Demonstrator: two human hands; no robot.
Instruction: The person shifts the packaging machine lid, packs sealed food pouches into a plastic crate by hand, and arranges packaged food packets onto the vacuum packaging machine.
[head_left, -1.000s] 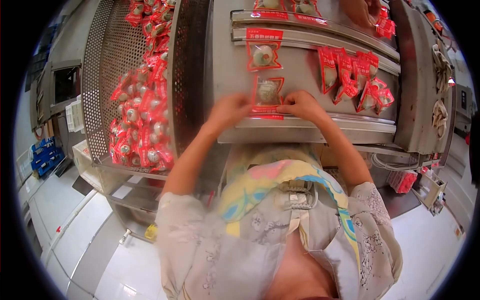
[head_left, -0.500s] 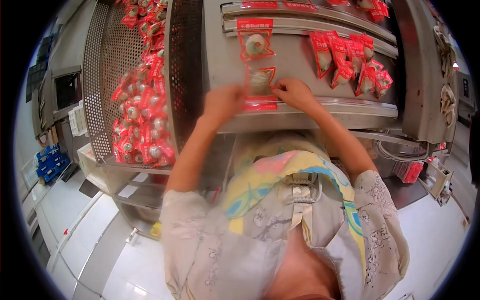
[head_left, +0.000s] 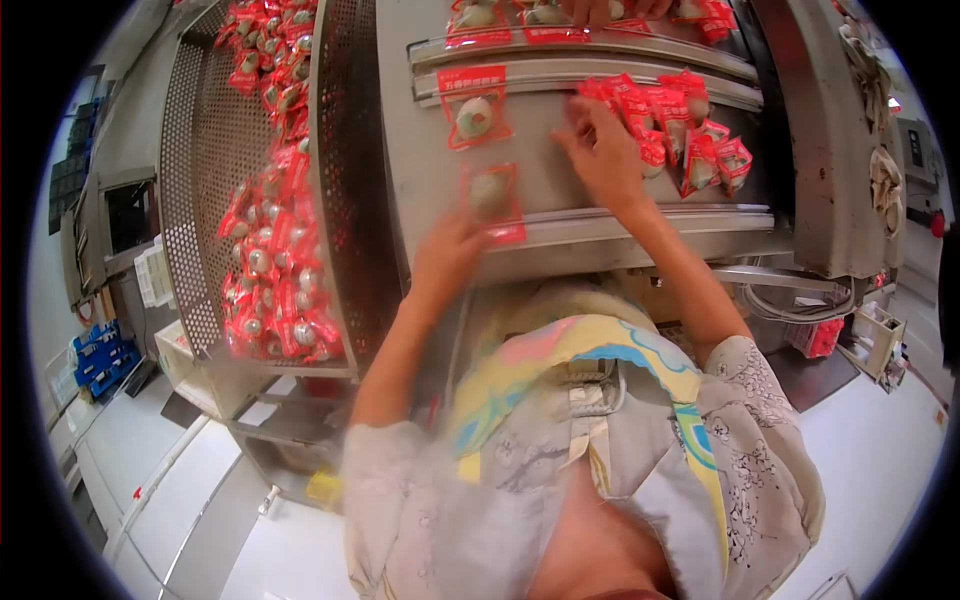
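I view, from the wearer's head, a flat grey metal desk [head_left: 425, 140] w/ red-and-clear plastic pkts on it, each w/ a round pale item inside. Wearer's L hand [head_left: 448, 250], motion-blurred, is at the lower L corner of the near red-and-clear plastic pkt [head_left: 492, 195], which lies by the desk's front edge, its red band over the silvery front rail [head_left: 650, 222]. I can't tell if that hand grips it; fingers look close together. R hand [head_left: 603, 150] is at the L side of a loose pile of red-and-clear pkts [head_left: 675, 125] on the desk's R half; thumb stands apart from bent fingers, but I can't tell whether they hold a pkt. Straight behind the near pkt lies the far red-and-clear plastic pkt [head_left: 474, 118], flat, red top edge against the long silvery metal rails [head_left: 560, 75]. Beyond the rails, more red pkts [head_left: 478, 20], w/ another person's hands [head_left: 590, 12] among them. To the L, a perforated grey metal bin [head_left: 195, 180] holds a big heap of similar red pkts [head_left: 285, 260].
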